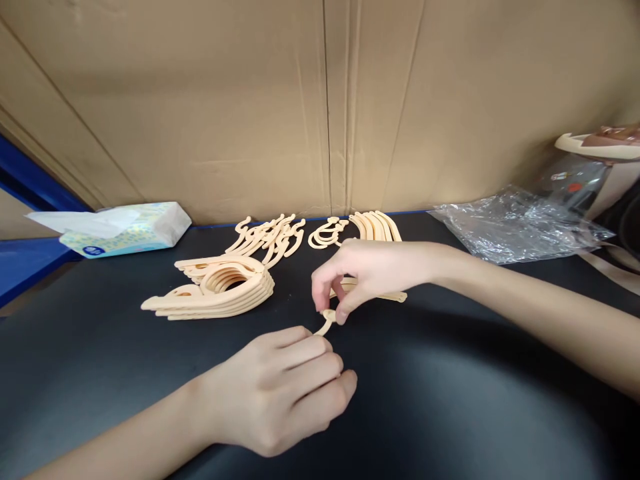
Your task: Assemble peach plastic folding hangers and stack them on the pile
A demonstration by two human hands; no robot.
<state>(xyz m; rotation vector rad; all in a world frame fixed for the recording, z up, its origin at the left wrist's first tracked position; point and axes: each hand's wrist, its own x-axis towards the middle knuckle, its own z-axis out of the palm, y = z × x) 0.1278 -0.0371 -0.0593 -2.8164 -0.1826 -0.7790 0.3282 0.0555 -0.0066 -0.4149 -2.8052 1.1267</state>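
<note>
Between my two hands is a small cream plastic hanger hook (326, 325), curved, with a rounded end. My right hand (357, 277) pinches that rounded end between thumb and fingers. My left hand (285, 387) is closed around the other end, which its fingers hide. Behind my right hand lies a cream hanger arm (393, 296), partly covered by the hand. Farther back are several hanger hooks (325, 237) and a row of curved hanger arms (377, 227). To the left sits a neat stack of cream hanger pieces (220, 303).
Several more slim curved pieces (265, 237) lie loosely at the back of the black table (425, 413). A tissue pack (135, 230) is at the back left. Crumpled clear plastic (520, 223) and a bag strap (615, 267) are at the right. A cardboard wall (225, 113) stands behind.
</note>
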